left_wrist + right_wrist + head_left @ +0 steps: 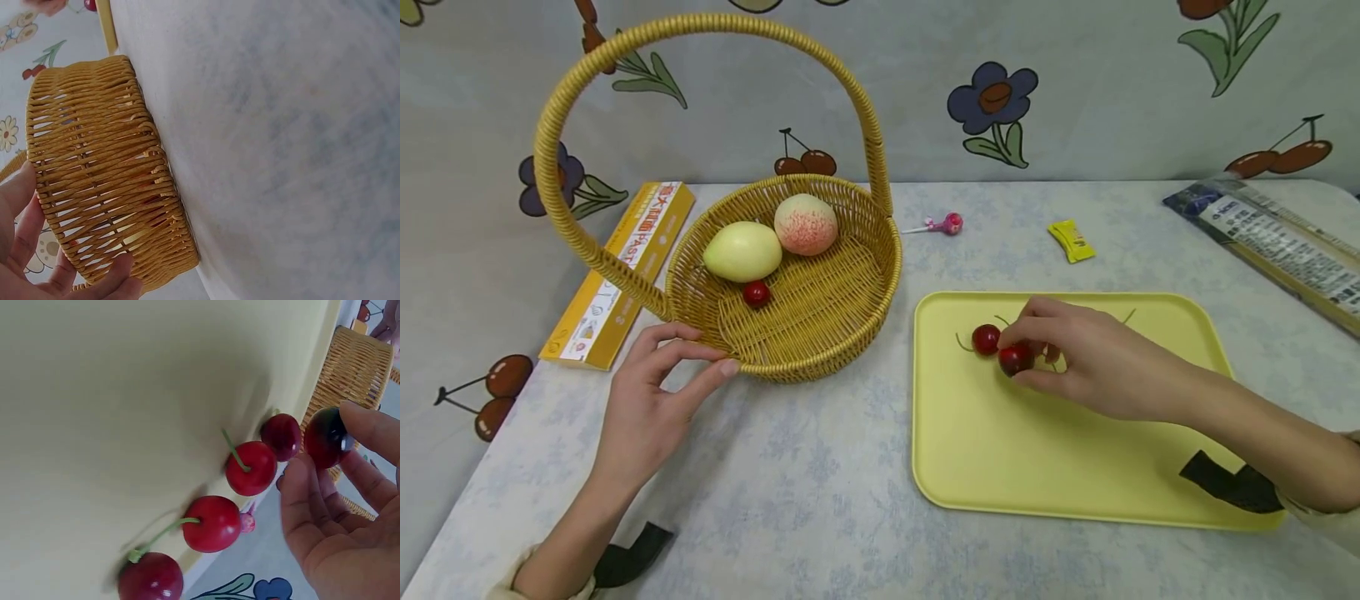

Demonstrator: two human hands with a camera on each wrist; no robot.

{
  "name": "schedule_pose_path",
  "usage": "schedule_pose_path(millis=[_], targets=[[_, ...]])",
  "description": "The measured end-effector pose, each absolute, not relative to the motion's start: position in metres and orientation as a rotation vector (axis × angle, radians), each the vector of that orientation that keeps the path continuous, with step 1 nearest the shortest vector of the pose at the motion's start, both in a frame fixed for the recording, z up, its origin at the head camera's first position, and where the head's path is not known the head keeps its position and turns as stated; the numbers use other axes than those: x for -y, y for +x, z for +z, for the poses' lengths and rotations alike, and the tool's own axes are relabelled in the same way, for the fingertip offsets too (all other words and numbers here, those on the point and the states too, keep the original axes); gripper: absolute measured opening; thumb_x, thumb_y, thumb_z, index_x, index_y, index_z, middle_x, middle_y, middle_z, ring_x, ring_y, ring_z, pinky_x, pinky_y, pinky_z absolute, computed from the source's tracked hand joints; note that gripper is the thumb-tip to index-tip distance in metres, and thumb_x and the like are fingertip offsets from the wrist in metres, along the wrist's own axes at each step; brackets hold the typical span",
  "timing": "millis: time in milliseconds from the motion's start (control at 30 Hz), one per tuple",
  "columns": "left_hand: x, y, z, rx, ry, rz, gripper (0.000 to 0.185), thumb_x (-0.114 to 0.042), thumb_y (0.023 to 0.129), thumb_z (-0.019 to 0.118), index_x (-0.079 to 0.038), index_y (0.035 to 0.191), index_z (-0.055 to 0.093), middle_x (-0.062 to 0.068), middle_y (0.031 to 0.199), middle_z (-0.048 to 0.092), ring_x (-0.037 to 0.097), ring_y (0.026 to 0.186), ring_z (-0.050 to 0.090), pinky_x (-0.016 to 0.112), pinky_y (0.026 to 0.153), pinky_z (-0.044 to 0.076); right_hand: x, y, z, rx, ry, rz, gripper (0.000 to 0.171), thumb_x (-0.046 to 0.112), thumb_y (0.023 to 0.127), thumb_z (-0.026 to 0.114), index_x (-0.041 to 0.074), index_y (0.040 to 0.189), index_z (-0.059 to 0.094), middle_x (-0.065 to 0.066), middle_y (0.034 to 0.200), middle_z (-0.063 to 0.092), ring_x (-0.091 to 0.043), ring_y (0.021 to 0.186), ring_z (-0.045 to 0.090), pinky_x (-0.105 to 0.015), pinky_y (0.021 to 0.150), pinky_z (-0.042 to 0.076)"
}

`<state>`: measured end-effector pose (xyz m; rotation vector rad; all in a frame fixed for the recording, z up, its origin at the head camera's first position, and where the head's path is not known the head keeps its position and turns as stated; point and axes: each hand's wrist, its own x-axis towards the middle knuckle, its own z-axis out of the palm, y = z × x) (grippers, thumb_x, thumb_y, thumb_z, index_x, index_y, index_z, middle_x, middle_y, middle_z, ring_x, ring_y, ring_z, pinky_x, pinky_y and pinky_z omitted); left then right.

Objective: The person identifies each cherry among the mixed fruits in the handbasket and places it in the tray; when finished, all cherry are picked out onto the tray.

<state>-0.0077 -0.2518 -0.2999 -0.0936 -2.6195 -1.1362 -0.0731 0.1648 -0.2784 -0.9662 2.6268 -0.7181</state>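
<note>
The right hand [1093, 362] pinches a cherry [1014, 359] between thumb and fingertips just over the far-left part of the yellow tray [1045, 467], with more cherries [250, 467] lying on the tray beside it. To the left, the left hand [651, 400] rests its relaxed fingers on the near rim of the wicker basket [820, 333], which holds a mango [742, 251], a peach [806, 223] and one cherry [756, 293].

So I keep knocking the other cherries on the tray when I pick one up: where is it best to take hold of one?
Pinch the round body, from above. The right hand already holds one cherry that way, fingertips on opposite sides. The cherries left on the tray lie close in a row, thin stems flat, so sideways approaches would likely bump neighbours.
</note>
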Motion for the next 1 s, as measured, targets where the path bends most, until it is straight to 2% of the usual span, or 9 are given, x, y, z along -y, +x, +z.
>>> schedule_pose_path(millis=[367,567,1000], targets=[[0.251,-0.008,-0.299,2.621,-0.091,-1.144,0.01,-0.004,0.083,0.079,-0.002,0.093,0.075,0.007,0.114,0.054,0.009,0.108,0.046,0.023,0.085,0.038,-0.17,-0.067,-0.295,-2.605,-0.927,-0.741,0.024,0.017,0.085,0.08,0.02,0.107,0.071,0.01,0.097,0.058,-0.007,0.077,0.053,-0.027,0.066,0.048],[0.251,-0.007,-0.299,2.621,-0.087,-1.131,0.01,-0.005,0.083,0.079,-0.002,0.093,0.075,0.006,0.114,0.055,0.008,0.108,0.046,0.023,0.085,0.038,-0.167,-0.065,-0.298,-2.632,-0.947,-0.78,0.023,0.011,0.083,0.081,0.019,0.103,0.072,0.01,0.095,0.059,-0.007,0.08,0.054,-0.027,0.07,0.049],[0.251,-0.007,-0.3,2.615,-0.098,-1.144,0.01,-0.004,0.084,0.079,-0.003,0.093,0.075,0.007,0.115,0.054,0.01,0.109,0.045,0.024,0.085,0.037,-0.164,-0.065,-0.3,-2.666,-0.966,-0.725,0.023,0.012,0.082,0.081,0.018,0.103,0.073,0.01,0.092,0.057,-0.007,0.075,0.052,-0.026,0.066,0.047]])
